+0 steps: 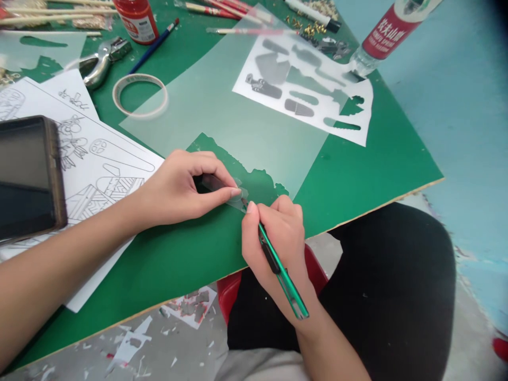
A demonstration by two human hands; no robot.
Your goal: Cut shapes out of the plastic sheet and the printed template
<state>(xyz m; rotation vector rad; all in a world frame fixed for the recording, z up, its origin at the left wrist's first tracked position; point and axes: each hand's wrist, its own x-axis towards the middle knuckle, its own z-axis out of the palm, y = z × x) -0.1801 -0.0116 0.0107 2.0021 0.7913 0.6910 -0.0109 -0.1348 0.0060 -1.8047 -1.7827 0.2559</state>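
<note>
Between the thumb and fingertips of my left hand (190, 185) is a small translucent plastic piece (228, 197), partly hidden by the fingers. My right hand (278, 238) grips a green utility knife (286, 283) like a pen, its tip touching or very close to the piece. Behind both hands lies a large translucent sheet (222, 106) with an irregular cut-out along its near side. A white stencil sheet (286, 108) with several cut shapes rests partly over its far right corner.
Left are line drawings (119, 153) on paper and a dark tablet-like device (27, 174). Farther back are a tape roll (115, 98), pliers (101, 63), a blue brush (154, 46) and a red jar (137, 21). A bottle (387, 34) stands near the right edge. Scraps litter the floor (159, 344).
</note>
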